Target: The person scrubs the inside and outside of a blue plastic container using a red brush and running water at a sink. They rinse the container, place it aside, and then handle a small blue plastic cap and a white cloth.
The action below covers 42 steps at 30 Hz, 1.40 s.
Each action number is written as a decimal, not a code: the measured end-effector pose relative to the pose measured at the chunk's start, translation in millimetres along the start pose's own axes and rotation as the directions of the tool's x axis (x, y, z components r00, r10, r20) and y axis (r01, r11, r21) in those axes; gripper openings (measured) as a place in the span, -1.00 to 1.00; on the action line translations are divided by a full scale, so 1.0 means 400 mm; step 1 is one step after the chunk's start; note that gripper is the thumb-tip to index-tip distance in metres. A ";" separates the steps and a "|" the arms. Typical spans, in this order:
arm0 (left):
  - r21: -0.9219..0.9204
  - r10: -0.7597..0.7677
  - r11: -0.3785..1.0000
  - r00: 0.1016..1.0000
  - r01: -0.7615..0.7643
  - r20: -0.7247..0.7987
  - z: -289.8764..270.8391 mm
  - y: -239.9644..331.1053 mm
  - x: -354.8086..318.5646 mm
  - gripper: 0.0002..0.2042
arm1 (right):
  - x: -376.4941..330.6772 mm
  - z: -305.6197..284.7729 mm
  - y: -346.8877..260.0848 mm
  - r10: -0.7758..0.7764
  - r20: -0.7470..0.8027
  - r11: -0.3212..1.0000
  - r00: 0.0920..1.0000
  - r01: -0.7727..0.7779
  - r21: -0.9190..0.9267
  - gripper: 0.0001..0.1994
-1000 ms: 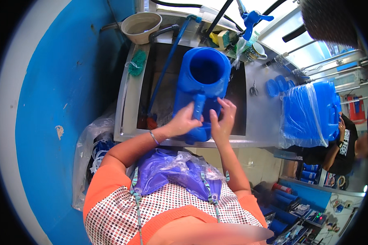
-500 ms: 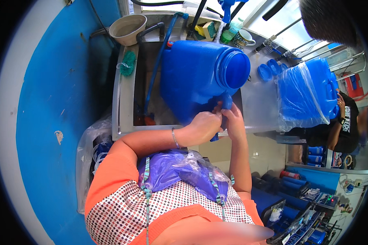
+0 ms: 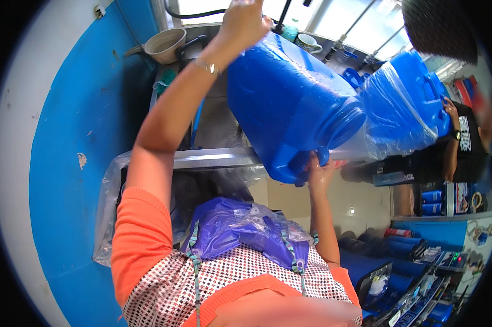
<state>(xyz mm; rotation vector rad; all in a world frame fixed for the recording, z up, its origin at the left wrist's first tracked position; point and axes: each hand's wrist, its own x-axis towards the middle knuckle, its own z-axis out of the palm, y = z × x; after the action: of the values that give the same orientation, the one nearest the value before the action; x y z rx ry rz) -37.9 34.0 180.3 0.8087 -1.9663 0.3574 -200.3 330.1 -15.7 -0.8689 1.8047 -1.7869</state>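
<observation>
Grasping its handle (image 3: 323, 156), the right hand (image 3: 320, 177) holds the blue water jug (image 3: 289, 98) tilted over the near rim of the sink (image 3: 219, 158). The left hand (image 3: 241, 27) is at the sink's far side, grip unclear. Wet plastic could slip, dropping the jug.

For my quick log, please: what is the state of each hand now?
Left hand: by the blue jug, grip cannot be told.
Right hand: closed on the jug's handle.

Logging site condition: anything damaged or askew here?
Yes: the blue wall at left has a pale, ragged patch where paint looks chipped off. The blue jug is tilted, but the right hand holds it, so less odd.
</observation>
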 end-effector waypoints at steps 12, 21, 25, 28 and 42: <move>0.114 0.060 0.988 0.937 -0.105 0.344 0.049 -0.001 0.136 -0.57 | -0.126 -0.055 0.034 -0.091 0.084 0.994 0.992 0.095 -0.045 -0.85; -0.285 0.208 0.953 0.912 -0.106 0.353 0.018 -0.028 0.046 -0.45 | 0.018 -0.220 -0.110 -0.264 0.003 0.948 0.965 0.260 -0.181 -0.83; -0.700 0.251 0.715 0.933 0.000 0.257 0.021 -0.028 -0.073 -0.40 | 0.175 -0.251 -0.321 -0.747 0.229 0.464 0.624 0.737 -0.492 -0.72; -0.886 0.123 0.382 0.936 0.263 0.330 0.015 -0.037 -0.168 -0.25 | 0.294 -0.242 -0.507 -0.809 0.402 0.090 0.429 0.766 -0.637 -0.59; -0.976 0.159 0.111 0.966 0.188 0.204 0.213 0.286 -0.387 0.32 | 0.587 -0.146 -0.615 -0.649 0.437 -0.105 0.623 0.495 -0.862 -0.50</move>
<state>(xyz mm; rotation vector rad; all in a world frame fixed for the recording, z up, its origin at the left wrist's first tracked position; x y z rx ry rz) -119.6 132.6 13.3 -0.1124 -1.8313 -1.1695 -376.1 215.2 257.9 -2.4438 2.9457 -0.6316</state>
